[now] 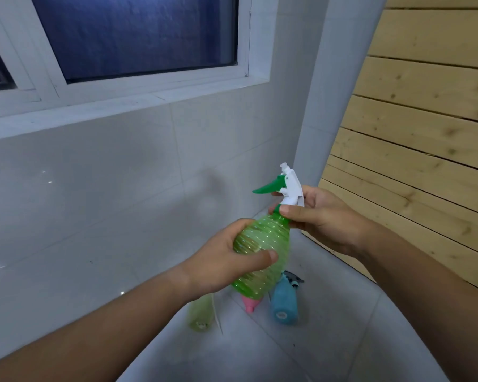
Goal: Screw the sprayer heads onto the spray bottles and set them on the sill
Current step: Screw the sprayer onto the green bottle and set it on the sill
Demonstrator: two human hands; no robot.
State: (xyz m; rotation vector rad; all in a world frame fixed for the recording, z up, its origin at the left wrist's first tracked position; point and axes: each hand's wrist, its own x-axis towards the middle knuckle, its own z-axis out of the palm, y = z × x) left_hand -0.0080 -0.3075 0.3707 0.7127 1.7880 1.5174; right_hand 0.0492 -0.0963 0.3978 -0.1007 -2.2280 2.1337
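Head view: nearest, two bare forearms reach in from the lower corners toward the green bottle [262, 252], the landmark here. The left hand [226, 260] is wrapped around the bottle's belly, thumb across the front, gripping it firmly. The right hand [320, 219] is at the bottle's neck, thumb and fingers closed on the collar of the sprayer head [286, 188], whose green trigger points left and white nozzle tips up. The bottle is held in the air, tilted, the head already seated on its neck; whether the thread is fully tight cannot be told.

Below the bottle, on the tiled floor [329, 340], lie a blue bottle [284, 304], a pink one [250, 304] mostly hidden, and a pale yellow-green one [200, 315], blurred.

Beyond and above the bottle, up-left, runs the white sill [100, 111] under a dark window; wooden boards [425, 119] stand to the right.

The bottle looks thin, translucent plastic and seems empty, so probably light and easily dented. The ribbed belly is the best place to hold; twisting is best done at the collar, not the trigger.
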